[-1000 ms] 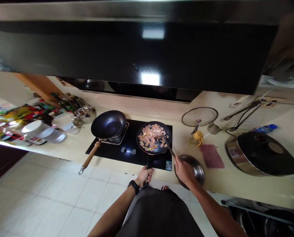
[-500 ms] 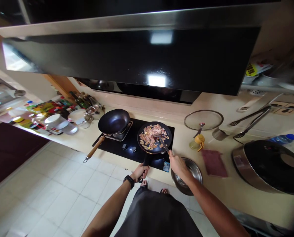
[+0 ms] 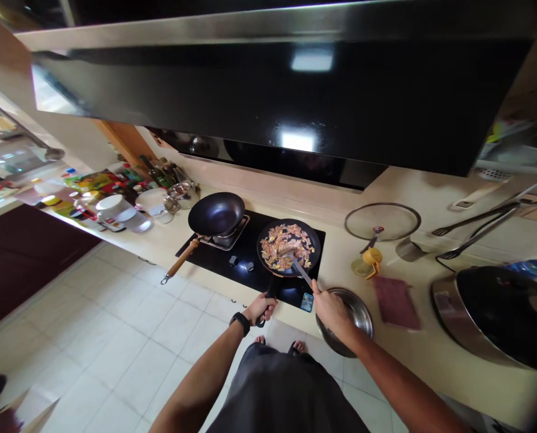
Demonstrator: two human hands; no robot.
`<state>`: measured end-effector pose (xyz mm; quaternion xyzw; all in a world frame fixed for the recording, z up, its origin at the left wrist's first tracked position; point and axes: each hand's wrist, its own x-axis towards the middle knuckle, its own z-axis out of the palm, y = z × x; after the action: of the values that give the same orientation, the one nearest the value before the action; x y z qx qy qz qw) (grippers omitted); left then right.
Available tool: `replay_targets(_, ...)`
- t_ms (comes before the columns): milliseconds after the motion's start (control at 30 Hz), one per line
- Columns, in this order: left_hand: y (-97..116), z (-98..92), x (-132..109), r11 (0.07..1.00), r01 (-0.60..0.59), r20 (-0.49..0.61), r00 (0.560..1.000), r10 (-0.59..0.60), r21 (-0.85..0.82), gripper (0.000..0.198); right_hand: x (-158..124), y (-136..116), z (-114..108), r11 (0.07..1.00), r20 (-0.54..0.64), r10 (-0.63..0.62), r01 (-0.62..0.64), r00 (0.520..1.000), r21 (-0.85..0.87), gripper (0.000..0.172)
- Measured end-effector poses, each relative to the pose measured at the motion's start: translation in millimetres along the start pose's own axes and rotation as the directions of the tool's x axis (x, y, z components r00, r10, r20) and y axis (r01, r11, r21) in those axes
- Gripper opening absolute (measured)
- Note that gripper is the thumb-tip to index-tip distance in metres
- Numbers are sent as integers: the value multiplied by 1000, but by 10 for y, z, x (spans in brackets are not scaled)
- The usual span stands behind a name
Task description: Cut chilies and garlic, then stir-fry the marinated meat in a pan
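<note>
My left hand (image 3: 261,308) is wrapped round the black handle of a frying pan (image 3: 312,264), which stands on the right side of the black stove. Sliced meat (image 3: 277,236) with small yellowish pieces covers much of the pan's bottom. In my right hand (image 3: 332,307) is a spatula (image 3: 302,270), held by its handle. Its blade lies tilted among the meat, near the middle of the pan. Below my right forearm sits a metal bowl (image 3: 362,319), partly hidden by my hand and arm.
A wok (image 3: 216,213) with a wooden handle occupies the left burner. Bottles and jars crowd the counter's left end. To the right are a glass lid (image 3: 383,219), a yellow-topped oil bottle (image 3: 371,258), a dark red cloth (image 3: 397,302) and a large black-lidded cooker (image 3: 498,313). The range hood (image 3: 250,102) hangs overhead.
The view has shifted, moving the stove and counter items slightly right in the picture. The spatula blade has moved a little toward me and left within the pan, and the meat lies more spread out.
</note>
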<state>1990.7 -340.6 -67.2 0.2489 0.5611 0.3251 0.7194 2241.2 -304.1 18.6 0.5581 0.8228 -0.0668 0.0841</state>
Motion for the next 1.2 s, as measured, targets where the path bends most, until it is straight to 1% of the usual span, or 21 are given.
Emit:
replay_targets(100, -6, 7, 4, 1000, -13, 8, 1000, 13, -13, 26, 2, -40, -14, 999, -14, 43, -43, 999, 0, 58)
replay_targets(167, -12, 7, 13, 999, -19, 19, 1000, 19, -26, 26, 6, -89, -62, 996, 3, 81, -81, 997, 32, 55)
replay_targets(233, -23, 4, 26, 999, -24, 40, 999, 25, -43, 27, -53, -124, -84, 992, -3, 104, -104, 995, 78, 52)
replay_targets(333, -47, -4, 39, 997, -37, 80, 996, 43, -71, 29, -263, -170, -51, 965, -85, 176, -155, 981, 214, 48)
replay_targets(433, -47, 5, 9, 997, -19, 92, 995, 26, -76, 29, -461, -298, 7, 890, -206, 278, -171, 938, 422, 48)
replay_targets(500, 9, 31, -40, 997, -20, 77, 997, 26, -77, 29, -529, -436, 36, 828, -277, 337, -143, 900, 542, 49)
replay_targets(567, 142, 79, -97, 995, -43, 65, 997, 50, -95, 30, -564, -576, 53, 761, -316, 398, -117, 861, 638, 49)
replay_targets(633, 353, 139, -154, 992, -59, 79, 995, 68, -112, 31, -601, -685, 60, 691, -340, 460, -89, 820, 718, 48)
replay_targets(700, 597, 179, -220, 992, -52, 118, 991, 66, -116, 32, -663, -753, 54, 635, -369, 512, -51, 776, 771, 50)
replay_targets(767, 799, 160, -325, 993, -37, 159, 986, 55, -115, 31, -754, -789, 36, 599, -401, 552, -13, 731, 801, 53)
replay_targets(800, 865, 124, -401, 993, -30, 173, 984, 49, -113, 30, -807, -798, 23, 586, -412, 566, 4, 714, 811, 54)
replay_targets(867, 917, 22, -595, 995, -19, 201, 979, 38, -96, 29, -913, -808, -14, 562, -424, 588, 29, 689, 827, 57)
replay_targets(933, 905, -58, -804, 996, -16, 229, 973, 35, -84, 29, -999, -805, -70, 546, -433, 599, 52, 674, 836, 58)
replay_targets(967, 894, -67, -894, 996, -15, 237, 971, 36, -91, 28, -1028, -800, -106, 541, -438, 599, 65, 670, 839, 58)
replay_targets(1033, 887, -17, -1019, 994, 22, 218, 976, 1, -107, 30, -1057, -777, -190, 536, -452, 592, 93, 668, 839, 58)
replay_targets(1100, 891, 87, -1071, 990, 55, 190, 981, -30, -128, 31, -1066, -742, -268, 539, -468, 576, 119, 670, 834, 58)
replay_targets(1200, 875, 201, -1074, 990, 29, 185, 983, -3, -135, 29, -1094, -670, -314, 566, -506, 533, 159, 678, 809, 56)
